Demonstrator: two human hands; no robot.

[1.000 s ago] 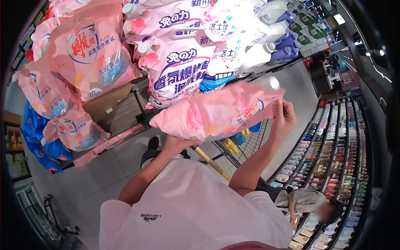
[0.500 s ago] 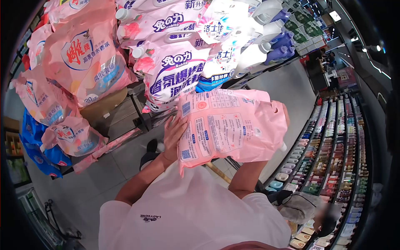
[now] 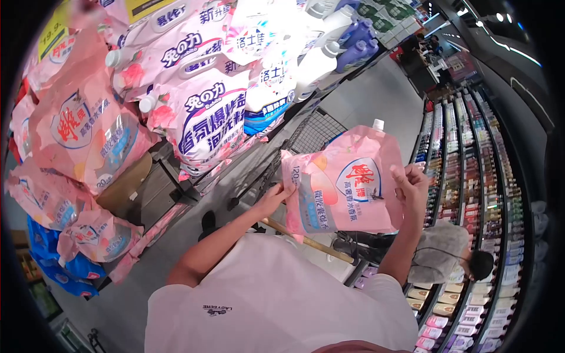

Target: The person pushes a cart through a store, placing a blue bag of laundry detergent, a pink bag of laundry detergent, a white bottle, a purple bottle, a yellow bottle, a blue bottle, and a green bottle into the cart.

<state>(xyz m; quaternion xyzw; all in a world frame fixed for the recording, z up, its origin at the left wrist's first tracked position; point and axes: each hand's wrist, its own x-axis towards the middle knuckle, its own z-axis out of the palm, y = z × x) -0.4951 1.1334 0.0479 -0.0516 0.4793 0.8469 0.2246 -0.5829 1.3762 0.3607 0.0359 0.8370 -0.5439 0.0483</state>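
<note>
Step, as judged: label check. The pink detergent pouch hangs between both hands, the left hand closed on its lower-left edge and the right hand pinching the right edge (spout above those fingers). Any next move calls for two-handed support, since the pack is soft. Beyond the fingertips are a wire cart, grey floor and stacked pouches.

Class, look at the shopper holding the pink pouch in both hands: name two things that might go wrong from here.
1. The left hand and right hand grip the pouch only at its edges; it may slip and fall.
2. A person crouches close by at the shelves; a swung or dropped pouch might hit them.
</note>
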